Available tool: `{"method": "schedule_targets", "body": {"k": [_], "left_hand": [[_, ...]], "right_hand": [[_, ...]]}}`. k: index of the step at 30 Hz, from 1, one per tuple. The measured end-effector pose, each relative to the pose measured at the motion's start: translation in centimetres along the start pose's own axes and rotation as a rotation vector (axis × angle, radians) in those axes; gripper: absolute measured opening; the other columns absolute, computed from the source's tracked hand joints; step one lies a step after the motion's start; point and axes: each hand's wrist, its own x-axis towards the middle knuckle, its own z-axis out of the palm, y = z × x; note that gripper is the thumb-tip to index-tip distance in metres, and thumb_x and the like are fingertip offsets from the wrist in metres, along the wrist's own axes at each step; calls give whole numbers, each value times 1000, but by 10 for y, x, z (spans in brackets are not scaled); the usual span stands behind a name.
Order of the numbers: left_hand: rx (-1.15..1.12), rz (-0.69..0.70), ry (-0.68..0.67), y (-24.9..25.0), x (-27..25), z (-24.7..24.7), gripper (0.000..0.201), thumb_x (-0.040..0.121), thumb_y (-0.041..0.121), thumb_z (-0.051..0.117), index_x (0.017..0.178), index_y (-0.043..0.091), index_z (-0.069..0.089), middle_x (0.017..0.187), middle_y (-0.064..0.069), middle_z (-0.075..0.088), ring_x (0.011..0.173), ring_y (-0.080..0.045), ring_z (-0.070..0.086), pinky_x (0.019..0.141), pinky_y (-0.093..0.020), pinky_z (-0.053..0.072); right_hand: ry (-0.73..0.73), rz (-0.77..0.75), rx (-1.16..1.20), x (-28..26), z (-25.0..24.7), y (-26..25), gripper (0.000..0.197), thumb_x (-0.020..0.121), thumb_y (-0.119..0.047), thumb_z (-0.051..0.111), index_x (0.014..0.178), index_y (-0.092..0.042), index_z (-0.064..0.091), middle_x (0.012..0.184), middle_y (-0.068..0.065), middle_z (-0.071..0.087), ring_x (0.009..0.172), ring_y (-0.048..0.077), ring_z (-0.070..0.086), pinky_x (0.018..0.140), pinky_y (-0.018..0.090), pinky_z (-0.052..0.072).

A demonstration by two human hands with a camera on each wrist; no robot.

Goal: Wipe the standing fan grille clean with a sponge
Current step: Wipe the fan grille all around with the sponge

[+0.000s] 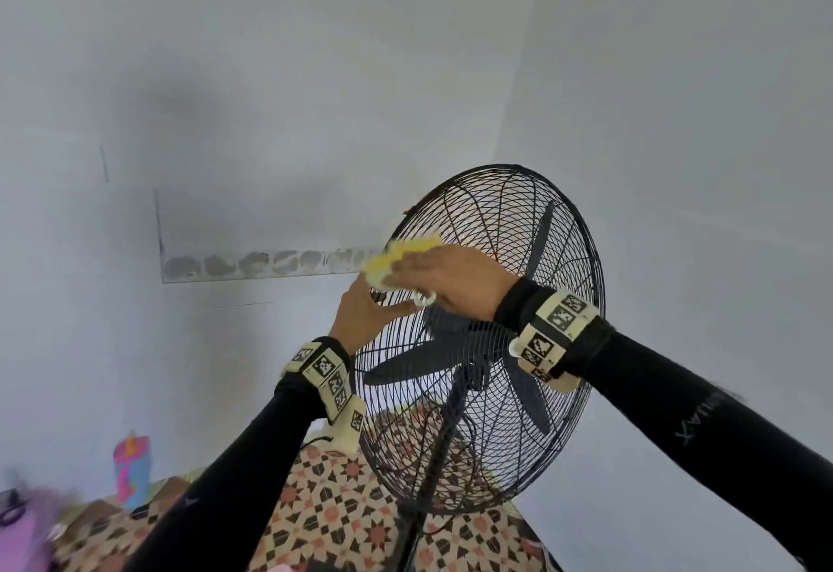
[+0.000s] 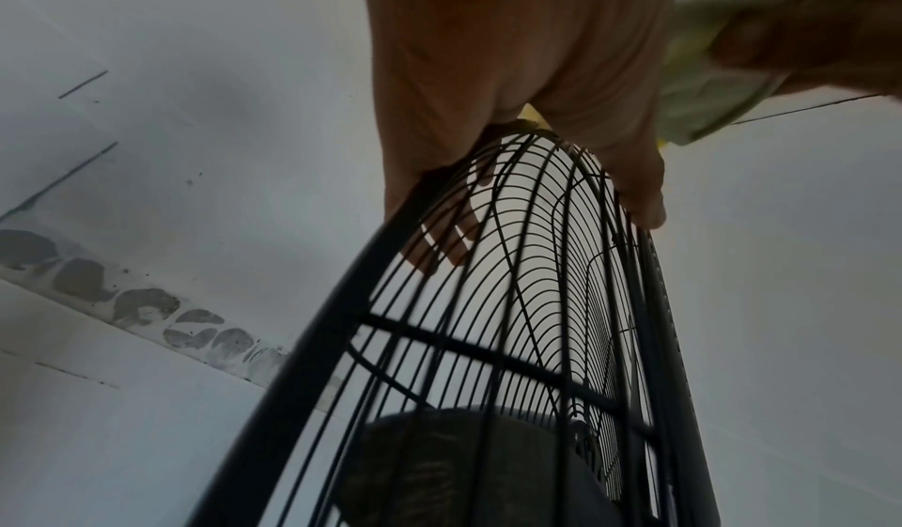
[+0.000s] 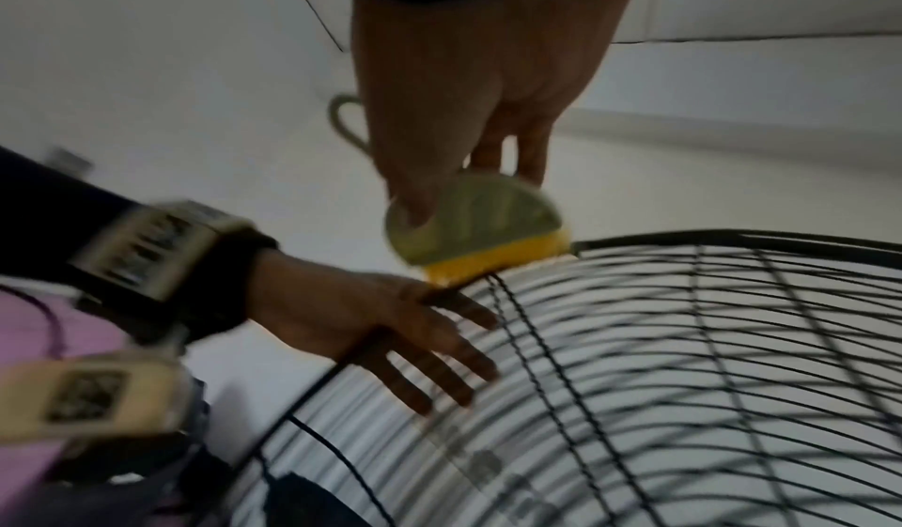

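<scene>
The right hand [image 1: 450, 280] grips the sponge [image 1: 396, 262] between thumb and fingers and presses its yellow edge on the rim of the grille [image 1: 496, 346], at the upper left edge of the fan as the head view shows it. In the right wrist view the sponge [image 3: 480, 227] touches the rim wire just above the left hand [image 3: 371, 327]. The left hand [image 1: 367, 312] is not clenched: its fingers lie straight and spread on the wires, the thumb on the other side of the rim, so it steadies the grille and does not grasp it fully.

What could go wrong, in my judgement: the fan stands on a thin pole, so a hard push of the sponge near the top edge could tilt or turn the head, and the flat left hand may not stop it. The sponge could also catch on a wire and tear, or slip from the rim, because only its narrow edge makes contact. Fingers could go between the wires toward the blades [image 1: 536, 238]; whether the fan has power, I cannot tell.

A colourful bottle [image 1: 131, 470] stands low at the left; its contents are not visible.
</scene>
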Motion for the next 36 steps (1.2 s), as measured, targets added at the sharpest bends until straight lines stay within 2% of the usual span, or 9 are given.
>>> {"method": "schedule_targets", "body": {"k": [5, 7, 10, 13, 18, 23, 28, 33, 36], "left_hand": [[-13, -15, -23, 1, 0, -1, 107, 67, 66, 89, 154, 27, 40, 139, 6, 59, 127, -14, 56, 111, -39, 44], [-18, -18, -31, 1, -1, 0, 108, 68, 63, 89, 155, 28, 38, 140, 7, 58, 129, -14, 55, 113, -40, 42], [-38, -20, -42, 1, -1, -2, 111, 65, 66, 88, 157, 29, 36, 141, 8, 58, 131, -15, 54, 115, -43, 42], [-39, -24, -38, 0, -1, -2, 112, 68, 63, 89, 159, 30, 33, 141, 10, 56, 131, -15, 53, 113, -39, 42], [-34, -29, -43, -3, 0, 1, 112, 65, 69, 88, 157, 30, 36, 142, 8, 58, 132, -16, 54, 116, -47, 43], [-29, -58, -36, -4, 2, -1, 121, 60, 74, 88, 158, 28, 34, 152, 4, 51, 139, -20, 48, 118, -50, 40], [-26, -31, -45, -3, 1, 0, 111, 67, 63, 90, 157, 27, 36, 143, 5, 57, 130, -18, 55, 114, -43, 44], [-25, -47, -39, -3, 2, -1, 121, 59, 78, 86, 157, 28, 36, 144, 5, 57, 129, -18, 57, 114, -47, 46], [-24, -38, -49, -2, 0, 0, 120, 59, 78, 86, 157, 29, 36, 144, 6, 57, 129, -17, 57, 113, -46, 46]], "right_hand": [[106, 222, -78, 12, -23, 37, 65, 84, 8, 42, 140, -20, 59, 143, 11, 58, 135, 36, 52, 114, 55, 35], [40, 397, -84, 12, -29, 61, 66, 86, 12, 49, 143, -21, 55, 149, 8, 53, 142, 36, 43, 121, 57, 23], [13, 267, 59, 7, -24, 67, 61, 83, 8, 68, 134, -24, 62, 145, 0, 58, 143, 29, 41, 123, 56, 13], [83, 62, 254, 0, -20, 62, 32, 89, -6, 65, 114, -25, 73, 132, -4, 66, 138, 24, 47, 118, 52, 32], [436, 484, 458, 7, -34, 84, 32, 86, 3, 64, 102, -20, 79, 117, 0, 73, 123, 13, 58, 111, 34, 42], [186, 258, 616, 17, -24, 46, 34, 76, 10, 66, 89, -17, 81, 99, -1, 77, 105, 6, 65, 94, 23, 52], [563, 514, 582, 20, -28, 74, 34, 76, 8, 61, 87, -18, 80, 92, -5, 75, 95, -2, 66, 88, 25, 53], [243, 333, 663, 24, -33, 56, 35, 73, 17, 62, 84, -10, 81, 92, 3, 77, 92, 5, 67, 82, 16, 52], [390, 389, 679, 26, -34, 68, 34, 72, 13, 61, 85, -10, 81, 94, 4, 76, 96, 11, 67, 85, 25, 54]]}}
